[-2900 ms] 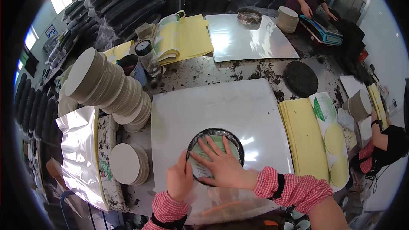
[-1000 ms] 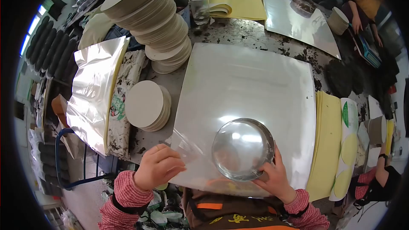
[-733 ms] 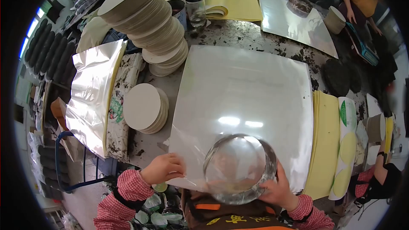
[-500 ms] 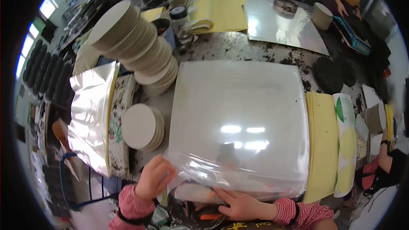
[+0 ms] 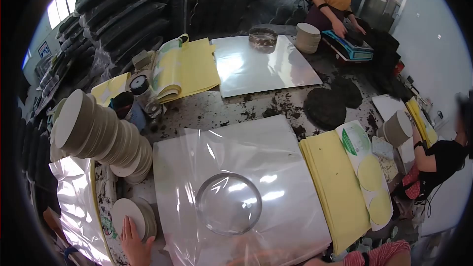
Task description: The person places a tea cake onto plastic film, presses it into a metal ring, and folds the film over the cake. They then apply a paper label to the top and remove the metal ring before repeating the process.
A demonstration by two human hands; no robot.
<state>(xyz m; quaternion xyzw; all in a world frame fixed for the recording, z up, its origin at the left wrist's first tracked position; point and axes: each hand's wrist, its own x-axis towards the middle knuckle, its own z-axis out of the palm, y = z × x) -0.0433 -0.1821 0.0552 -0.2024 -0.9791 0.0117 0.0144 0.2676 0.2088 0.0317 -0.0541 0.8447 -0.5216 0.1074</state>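
My left hand [image 5: 134, 244] reaches in from the lower left, its fingers extended against the top disc of a short stack of round grey-white cardboard discs [image 5: 129, 215]. Only a sliver of my right hand [image 5: 315, 262] shows at the bottom edge, beside its red checked sleeve [image 5: 379, 255]; the fingers are out of frame. Between the hands is a shiny metal-like sheet [image 5: 290, 162] with clear plastic film [image 5: 183, 187] spread over it. A clear round ring [image 5: 203, 216] sits on the sheet, overlapping the film in this view.
A tall leaning disc stack [image 5: 98, 128] stands at left, behind the short one. Yellow sheets [image 5: 335, 187] and a strip of round labels [image 5: 369, 172] lie right. Dark round cakes [image 5: 325, 107] rest farther back. Two people work nearby, one at a blue scale [image 5: 350, 47].
My left hand has left the film's edge for the short disc stack. The right hand has dropped mostly out of view. A clear ring now sits on the sheet. The view has tilted up.
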